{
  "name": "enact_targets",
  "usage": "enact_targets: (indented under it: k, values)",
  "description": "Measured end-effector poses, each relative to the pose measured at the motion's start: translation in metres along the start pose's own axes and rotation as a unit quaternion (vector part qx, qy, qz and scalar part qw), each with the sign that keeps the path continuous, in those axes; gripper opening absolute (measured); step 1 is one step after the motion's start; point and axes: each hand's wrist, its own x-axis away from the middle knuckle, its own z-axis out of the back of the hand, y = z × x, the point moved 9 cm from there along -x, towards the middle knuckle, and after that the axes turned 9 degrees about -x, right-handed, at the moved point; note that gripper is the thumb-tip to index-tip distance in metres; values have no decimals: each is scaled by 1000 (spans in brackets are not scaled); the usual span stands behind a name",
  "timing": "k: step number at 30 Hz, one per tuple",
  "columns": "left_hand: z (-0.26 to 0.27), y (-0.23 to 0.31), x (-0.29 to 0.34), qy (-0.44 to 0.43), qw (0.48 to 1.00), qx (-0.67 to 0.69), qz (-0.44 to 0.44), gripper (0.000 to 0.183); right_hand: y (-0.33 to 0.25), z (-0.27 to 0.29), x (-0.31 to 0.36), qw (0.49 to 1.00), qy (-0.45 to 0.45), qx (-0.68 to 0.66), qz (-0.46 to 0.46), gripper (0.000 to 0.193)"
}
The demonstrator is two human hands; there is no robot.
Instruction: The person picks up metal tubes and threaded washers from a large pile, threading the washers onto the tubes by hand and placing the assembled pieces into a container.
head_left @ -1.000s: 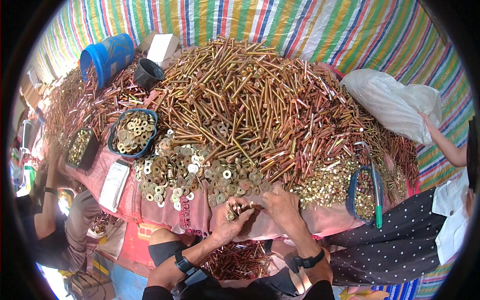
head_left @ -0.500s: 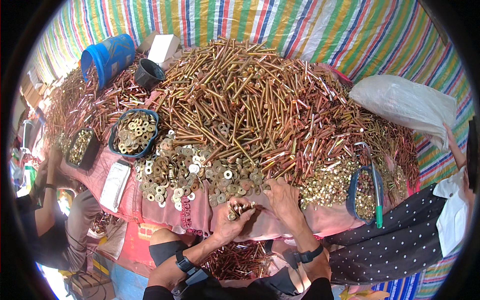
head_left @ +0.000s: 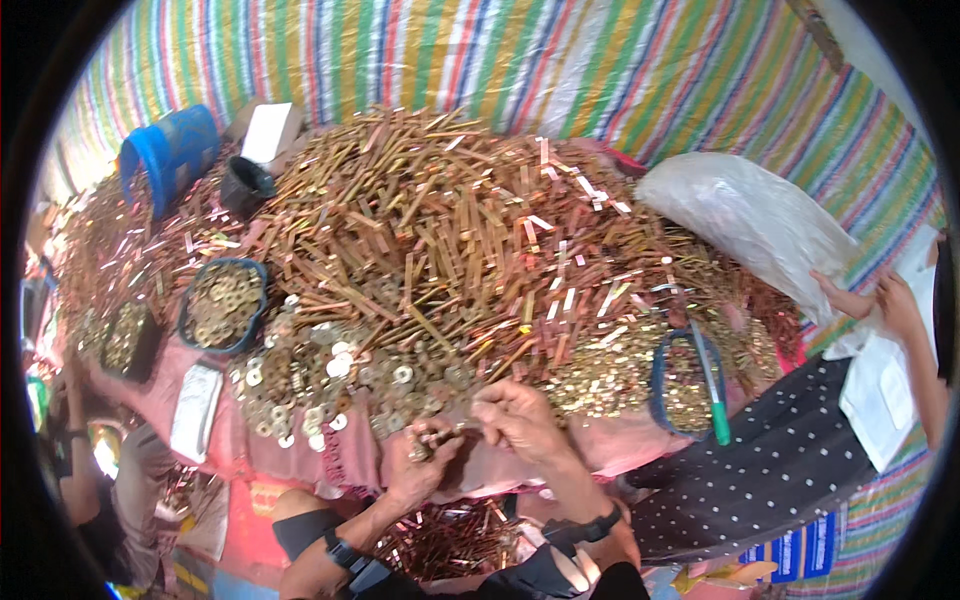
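The left hand (head_left: 420, 462) is cupped with the palm up and holds a small bunch of brass-coloured metal washers and nuts (head_left: 428, 440); its fingers curl closed around them. The right hand (head_left: 520, 420) is just beside it, with the fingertips pinched together near this bunch, but I cannot tell if they grip a piece. Both hands are at the near edge of the pink cloth-covered table (head_left: 300, 455).

Just behind the hands lies a spread of flat round washers (head_left: 330, 385), and behind that a big heap of long brass and copper coloured bolts (head_left: 440, 230). Left of the washers stands a dark blue oval basket with gold rings (head_left: 222, 303). On the right is a blue-rimmed basket of small gold pieces (head_left: 685, 385) with a green-tipped pen (head_left: 712, 385) across it. Far right, another person's hands (head_left: 880, 300) hold a white plastic sack (head_left: 750, 220).
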Motion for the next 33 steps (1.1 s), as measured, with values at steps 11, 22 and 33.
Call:
enact_targets:
  k: [11,22,33]
  values:
    - [-5,-2,4,-29,999,33,-20,18,6,-14,6,998,19,67,8,24]
    - [-7,-16,1,-36,998,47,0,19,-21,-18,18,962,51,231,137,17]
    - [-5,-4,0,-30,999,17,-10,19,-43,49,31,746,131,644,108,20]
